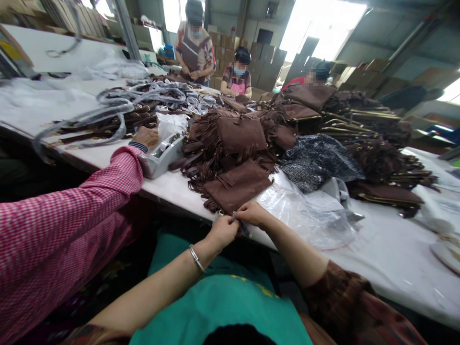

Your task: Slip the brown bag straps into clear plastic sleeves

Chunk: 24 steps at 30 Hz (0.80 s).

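Note:
At the table's front edge a brown fringed bag [235, 186] lies flat, its near corner toward me. My left hand [224, 231], with a silver bracelet at the wrist, is closed in a pinch beside a small gold ring [221, 212] at that corner. Touching it, my right hand [252, 213] pinches at the same spot. A short greyish piece [245, 229] hangs below the fingers; what exactly they grip is too small to make out. Behind lies another brown fringed bag [240, 134] on a heap of similar ones.
To the left, a co-worker's hand [146, 137] in a checked sleeve reaches beside a white box [163, 158]. Plastic-wrapped straps [122, 108] lie beyond. Clear plastic bags [309, 215] and a dark bubbly sheet [319, 160] are at right. Several people work across the table.

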Each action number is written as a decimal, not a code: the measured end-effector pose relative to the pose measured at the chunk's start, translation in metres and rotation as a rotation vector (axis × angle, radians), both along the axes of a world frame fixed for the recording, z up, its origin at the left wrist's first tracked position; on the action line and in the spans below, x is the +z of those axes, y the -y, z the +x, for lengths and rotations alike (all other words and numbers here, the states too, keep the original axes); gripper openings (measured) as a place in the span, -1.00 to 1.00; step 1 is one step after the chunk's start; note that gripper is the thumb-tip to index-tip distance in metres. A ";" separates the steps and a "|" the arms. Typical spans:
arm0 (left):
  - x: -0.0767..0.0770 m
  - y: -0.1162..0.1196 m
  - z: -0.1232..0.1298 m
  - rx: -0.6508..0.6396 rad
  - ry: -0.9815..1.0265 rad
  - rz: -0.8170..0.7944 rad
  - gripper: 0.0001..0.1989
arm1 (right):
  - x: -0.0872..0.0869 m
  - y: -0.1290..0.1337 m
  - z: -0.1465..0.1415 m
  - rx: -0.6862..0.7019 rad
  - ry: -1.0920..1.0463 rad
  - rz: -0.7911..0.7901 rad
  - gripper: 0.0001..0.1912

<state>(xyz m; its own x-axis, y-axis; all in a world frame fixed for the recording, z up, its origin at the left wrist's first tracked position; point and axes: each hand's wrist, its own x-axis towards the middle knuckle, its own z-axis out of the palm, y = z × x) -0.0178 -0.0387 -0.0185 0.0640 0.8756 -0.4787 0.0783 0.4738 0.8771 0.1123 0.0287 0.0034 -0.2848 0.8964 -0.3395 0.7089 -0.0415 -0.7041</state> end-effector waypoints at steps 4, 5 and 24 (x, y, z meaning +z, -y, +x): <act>-0.002 -0.003 -0.007 0.137 0.032 0.044 -0.82 | 0.000 -0.002 0.006 -0.033 -0.169 -0.095 -0.79; -0.002 -0.003 -0.009 0.185 0.082 0.037 -0.83 | 0.001 -0.003 0.007 -0.045 -0.205 -0.116 -0.80; 0.009 -0.007 -0.007 0.307 0.238 -0.106 -0.82 | -0.003 0.007 0.006 -0.092 -0.297 -0.174 -0.73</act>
<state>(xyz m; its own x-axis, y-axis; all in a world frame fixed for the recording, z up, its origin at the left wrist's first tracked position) -0.0252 -0.0313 -0.0091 -0.0732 0.8177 -0.5710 -0.2805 0.5325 0.7986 0.1184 0.0215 0.0004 -0.3149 0.8590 -0.4036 0.4618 -0.2329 -0.8559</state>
